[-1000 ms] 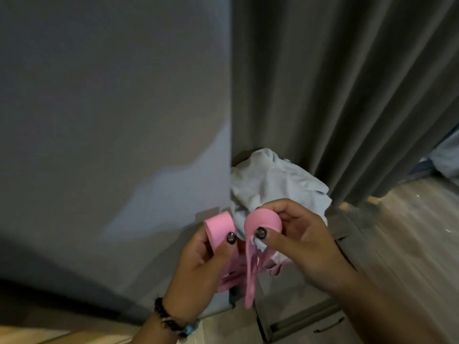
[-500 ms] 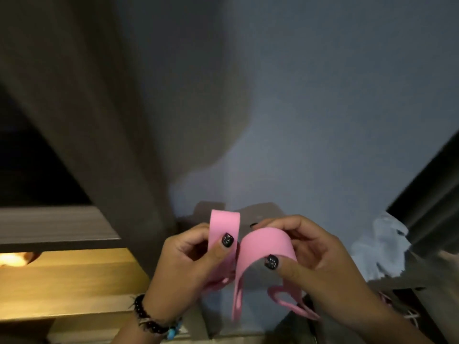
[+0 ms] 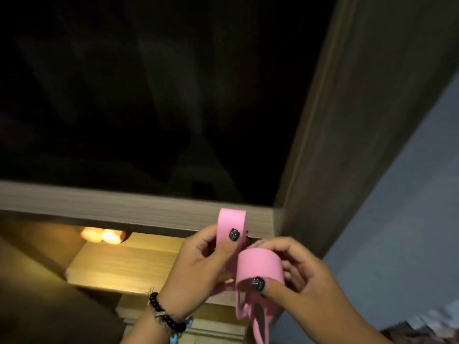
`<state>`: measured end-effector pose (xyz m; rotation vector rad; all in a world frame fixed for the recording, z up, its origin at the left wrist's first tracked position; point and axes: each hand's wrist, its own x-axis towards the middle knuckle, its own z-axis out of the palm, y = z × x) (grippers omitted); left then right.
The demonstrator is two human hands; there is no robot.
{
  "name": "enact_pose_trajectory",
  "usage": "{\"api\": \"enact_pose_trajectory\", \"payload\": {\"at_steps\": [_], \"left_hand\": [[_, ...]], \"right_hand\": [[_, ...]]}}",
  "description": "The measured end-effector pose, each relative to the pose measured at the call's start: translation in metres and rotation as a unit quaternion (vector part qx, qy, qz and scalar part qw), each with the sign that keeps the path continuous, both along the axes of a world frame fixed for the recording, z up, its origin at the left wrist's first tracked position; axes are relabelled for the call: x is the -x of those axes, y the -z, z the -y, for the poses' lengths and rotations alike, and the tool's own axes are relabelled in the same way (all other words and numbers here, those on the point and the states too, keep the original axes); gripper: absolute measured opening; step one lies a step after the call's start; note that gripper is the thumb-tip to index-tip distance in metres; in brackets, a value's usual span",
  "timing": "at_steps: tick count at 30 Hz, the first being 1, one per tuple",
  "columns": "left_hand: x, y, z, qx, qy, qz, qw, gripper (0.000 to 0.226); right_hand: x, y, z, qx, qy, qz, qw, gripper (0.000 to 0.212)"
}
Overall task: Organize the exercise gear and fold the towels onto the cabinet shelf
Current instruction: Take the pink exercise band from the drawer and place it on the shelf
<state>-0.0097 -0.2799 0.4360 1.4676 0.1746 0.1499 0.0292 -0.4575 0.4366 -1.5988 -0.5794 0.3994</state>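
- My left hand [image 3: 201,264] is pinching one loop of the pink resistance band [image 3: 258,268], thumb pressing the strip flat so the fold is standing upright above my fingers [image 3: 211,247].
- My right hand [image 3: 295,274] is gripping a second loop of the same band, thumb nail on the front and curled fingers behind, just to the 4 o'clock of the left loop.
- The rest of the band is hanging in loose tails toward 6 o'clock below both hands, dangling free of anything.
- So the band is sitting entirely in my two hands, in front of the cabinet shelf [image 3: 129,264], not yet resting on it.
- A beaded bracelet [image 3: 166,315] is circling my left wrist.
- The lit shelf is lying at 9 o'clock from my hands, with a small warm lamp [image 3: 103,235] glowing under the wooden ledge [image 3: 124,207]; above is a dark recess I am unable to read.
- A cabinet side panel [image 3: 360,120] is rising at 1 o'clock, and a bluish wall [image 3: 409,232] is showing at 3 o'clock.
- I am judging the risks: the stretchy loops could spring open if either thumb is easing off, and the hanging tails could be snagging the shelf edge or tangling as I am rolling them.
- The dim light could be making me misplace the bundle.
- I am seeing no brand, label or legible writing anywhere.
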Motion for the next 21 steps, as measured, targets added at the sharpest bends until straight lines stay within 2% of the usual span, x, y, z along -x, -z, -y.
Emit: {"api": "enact_pose_trajectory", "payload": {"at_steps": [2,5,8,13,15,17,19,21], "left_hand": [[0.01,0.005,-0.022,0.017,-0.036,-0.018,0.999,0.034],[0.022,0.014,-0.05,-0.013,-0.102,-0.019,0.995,0.039],[0.034,0.025,-0.069,-0.026,-0.175,-0.025,0.984,0.043],[0.06,0.043,-0.091,-0.007,-0.274,-0.043,0.961,0.031],[0.072,0.048,-0.105,-0.016,-0.298,-0.04,0.954,0.028],[0.081,0.053,-0.121,0.02,-0.311,-0.04,0.949,0.028],[0.088,0.059,-0.139,0.061,-0.306,-0.045,0.949,0.027],[0.089,0.07,-0.16,0.064,-0.294,-0.046,0.952,0.024]], "right_hand": [[0.004,0.007,-0.026,0.019,-0.014,-0.009,1.0,0.043],[0.008,0.014,-0.058,0.056,-0.068,-0.041,0.995,0.042],[0.009,0.022,-0.084,0.096,-0.119,-0.024,0.988,0.037],[0.016,0.042,-0.121,0.15,-0.163,-0.024,0.975,0.041],[0.017,0.052,-0.135,0.164,-0.16,-0.037,0.973,0.045],[0.019,0.058,-0.15,0.172,-0.169,-0.041,0.97,0.054],[0.021,0.065,-0.171,0.181,-0.181,-0.026,0.966,0.06],[0.021,0.076,-0.194,0.192,-0.182,-0.001,0.964,0.06]]}}
